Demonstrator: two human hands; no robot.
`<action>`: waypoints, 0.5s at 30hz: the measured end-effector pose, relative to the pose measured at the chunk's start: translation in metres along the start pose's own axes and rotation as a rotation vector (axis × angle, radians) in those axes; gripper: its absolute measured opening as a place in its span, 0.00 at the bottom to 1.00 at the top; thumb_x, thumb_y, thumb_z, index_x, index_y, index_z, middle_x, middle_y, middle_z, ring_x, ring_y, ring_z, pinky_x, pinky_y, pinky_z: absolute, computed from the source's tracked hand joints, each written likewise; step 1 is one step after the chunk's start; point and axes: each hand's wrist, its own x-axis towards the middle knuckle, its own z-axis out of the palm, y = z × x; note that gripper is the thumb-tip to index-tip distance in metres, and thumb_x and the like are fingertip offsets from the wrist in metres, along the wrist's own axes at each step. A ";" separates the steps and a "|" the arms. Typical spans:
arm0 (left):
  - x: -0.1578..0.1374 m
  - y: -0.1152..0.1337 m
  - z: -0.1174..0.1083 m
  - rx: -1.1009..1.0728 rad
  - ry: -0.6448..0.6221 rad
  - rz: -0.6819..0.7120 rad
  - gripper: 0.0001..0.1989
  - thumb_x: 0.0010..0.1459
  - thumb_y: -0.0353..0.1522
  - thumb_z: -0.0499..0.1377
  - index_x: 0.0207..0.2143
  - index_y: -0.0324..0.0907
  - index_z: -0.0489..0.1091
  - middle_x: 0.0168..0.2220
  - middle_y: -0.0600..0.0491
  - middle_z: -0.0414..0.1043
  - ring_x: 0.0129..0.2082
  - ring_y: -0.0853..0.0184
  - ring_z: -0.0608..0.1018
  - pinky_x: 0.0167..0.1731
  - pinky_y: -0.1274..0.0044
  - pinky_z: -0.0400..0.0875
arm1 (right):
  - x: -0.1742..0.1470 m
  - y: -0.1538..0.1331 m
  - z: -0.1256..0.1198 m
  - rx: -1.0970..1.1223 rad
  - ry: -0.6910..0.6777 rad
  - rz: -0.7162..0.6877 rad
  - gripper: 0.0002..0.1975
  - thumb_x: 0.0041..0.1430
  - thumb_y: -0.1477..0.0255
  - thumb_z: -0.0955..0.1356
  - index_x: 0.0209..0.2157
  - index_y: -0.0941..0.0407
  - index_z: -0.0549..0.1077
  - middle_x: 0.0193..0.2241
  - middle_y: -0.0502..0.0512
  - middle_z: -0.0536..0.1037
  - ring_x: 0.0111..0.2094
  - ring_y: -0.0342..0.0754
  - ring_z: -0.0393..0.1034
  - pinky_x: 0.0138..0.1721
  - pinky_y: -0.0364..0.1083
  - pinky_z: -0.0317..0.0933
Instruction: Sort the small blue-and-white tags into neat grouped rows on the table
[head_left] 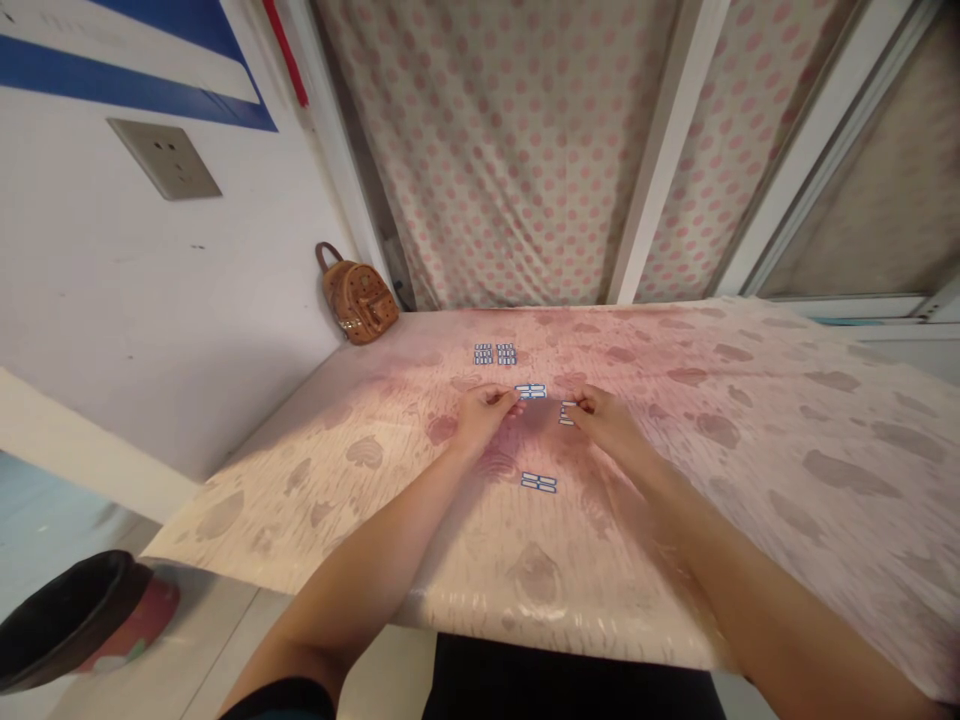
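Note:
Between the thumb and fingers of my left hand (487, 412) is a small sheet of white labels with blue borders (534, 391). My right hand (598, 412) pinches a similar blue-bordered label sheet (567, 413), partly hidden by the fingertips. Both hands are just above the table, a short way apart. Nearer to me, another label sheet (538, 483) lies flat on the cloth. Beyond my hands, two groups of smaller blue-and-white labels (483, 354) lie side by side. Print on the labels is too small to read.
A patterned pink and cream tablecloth (712, 560) covers the table. A small brown backpack (364, 303) stands at the back left against the wall. A dark-lined bin (82, 620) is on the floor at left. A dotted curtain (517, 150) hangs behind the table.

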 end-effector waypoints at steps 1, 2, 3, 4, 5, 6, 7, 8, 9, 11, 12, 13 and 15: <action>0.000 0.000 0.000 0.003 0.001 -0.001 0.11 0.51 0.37 0.69 0.28 0.37 0.77 0.27 0.49 0.79 0.27 0.68 0.79 0.32 0.75 0.74 | 0.000 0.001 0.000 0.001 -0.015 -0.011 0.05 0.46 0.67 0.66 0.22 0.53 0.68 0.18 0.47 0.72 0.21 0.45 0.65 0.23 0.43 0.54; 0.000 0.000 0.000 0.005 0.001 -0.001 0.11 0.51 0.37 0.69 0.28 0.37 0.77 0.27 0.49 0.79 0.27 0.67 0.79 0.32 0.75 0.74 | 0.000 0.002 0.001 0.010 -0.035 -0.017 0.05 0.46 0.67 0.66 0.22 0.53 0.69 0.19 0.48 0.73 0.22 0.46 0.66 0.24 0.44 0.55; 0.000 0.000 0.000 0.008 0.003 0.001 0.11 0.51 0.37 0.69 0.28 0.37 0.77 0.27 0.49 0.79 0.27 0.67 0.79 0.32 0.75 0.74 | 0.000 0.003 0.001 0.022 -0.059 -0.016 0.05 0.46 0.67 0.66 0.22 0.53 0.70 0.20 0.49 0.74 0.23 0.46 0.67 0.25 0.44 0.57; 0.000 0.000 0.000 0.010 0.005 0.004 0.11 0.51 0.37 0.69 0.28 0.37 0.77 0.27 0.49 0.79 0.27 0.67 0.79 0.32 0.75 0.74 | 0.000 0.004 0.002 0.035 -0.081 -0.006 0.05 0.46 0.67 0.66 0.23 0.53 0.72 0.21 0.50 0.75 0.24 0.47 0.68 0.26 0.44 0.59; -0.001 0.000 0.000 0.011 0.003 0.006 0.11 0.51 0.37 0.69 0.28 0.37 0.77 0.27 0.49 0.79 0.26 0.67 0.79 0.32 0.75 0.74 | -0.001 0.004 0.003 0.046 -0.099 0.007 0.06 0.46 0.67 0.67 0.25 0.53 0.73 0.22 0.51 0.76 0.25 0.47 0.69 0.27 0.45 0.60; -0.001 0.000 0.000 0.012 -0.004 0.008 0.11 0.51 0.38 0.69 0.28 0.37 0.77 0.27 0.49 0.79 0.26 0.67 0.79 0.32 0.76 0.74 | -0.001 0.004 0.004 0.057 -0.111 0.014 0.07 0.46 0.66 0.67 0.27 0.54 0.74 0.23 0.51 0.77 0.26 0.48 0.70 0.28 0.45 0.61; -0.001 0.001 0.001 0.013 -0.016 0.011 0.11 0.51 0.38 0.69 0.28 0.37 0.77 0.27 0.49 0.79 0.26 0.68 0.79 0.31 0.76 0.74 | -0.001 0.004 0.005 0.071 -0.116 0.008 0.07 0.46 0.66 0.68 0.28 0.54 0.75 0.25 0.52 0.77 0.27 0.48 0.71 0.30 0.46 0.63; -0.002 0.001 0.001 0.016 -0.031 0.013 0.11 0.51 0.38 0.68 0.28 0.37 0.77 0.27 0.49 0.79 0.26 0.68 0.78 0.31 0.76 0.73 | -0.001 0.003 0.005 0.091 -0.113 -0.009 0.08 0.46 0.65 0.68 0.29 0.54 0.74 0.26 0.52 0.78 0.28 0.49 0.72 0.32 0.47 0.64; -0.002 0.001 0.002 0.019 -0.046 0.014 0.11 0.50 0.38 0.68 0.28 0.37 0.78 0.27 0.49 0.79 0.25 0.68 0.78 0.31 0.76 0.73 | -0.001 0.001 0.006 0.113 -0.103 -0.036 0.09 0.47 0.64 0.69 0.29 0.54 0.74 0.27 0.52 0.78 0.29 0.49 0.72 0.33 0.47 0.65; -0.004 0.000 0.004 0.024 -0.071 0.013 0.11 0.50 0.38 0.68 0.28 0.37 0.78 0.27 0.49 0.79 0.25 0.69 0.78 0.30 0.77 0.73 | -0.002 -0.002 0.006 0.132 -0.084 -0.086 0.09 0.49 0.63 0.68 0.29 0.54 0.73 0.27 0.52 0.77 0.29 0.49 0.72 0.34 0.47 0.65; -0.004 0.000 0.005 0.023 -0.078 0.012 0.11 0.50 0.37 0.68 0.28 0.37 0.78 0.26 0.49 0.79 0.25 0.69 0.78 0.30 0.77 0.72 | -0.003 -0.004 0.006 0.121 -0.072 -0.099 0.09 0.50 0.63 0.68 0.29 0.54 0.72 0.27 0.52 0.77 0.29 0.48 0.72 0.34 0.47 0.64; -0.005 -0.001 0.006 0.019 -0.081 0.011 0.11 0.50 0.37 0.68 0.28 0.37 0.78 0.26 0.49 0.79 0.25 0.69 0.78 0.30 0.77 0.72 | -0.004 -0.006 0.007 0.099 -0.058 -0.107 0.08 0.51 0.63 0.68 0.29 0.54 0.72 0.26 0.51 0.76 0.28 0.48 0.72 0.33 0.47 0.64; -0.005 -0.001 0.007 0.007 -0.078 0.003 0.10 0.50 0.36 0.68 0.28 0.36 0.78 0.26 0.49 0.79 0.25 0.69 0.78 0.30 0.77 0.72 | -0.006 -0.010 0.007 0.039 -0.023 -0.126 0.08 0.52 0.64 0.67 0.28 0.54 0.71 0.26 0.51 0.76 0.28 0.48 0.71 0.33 0.48 0.63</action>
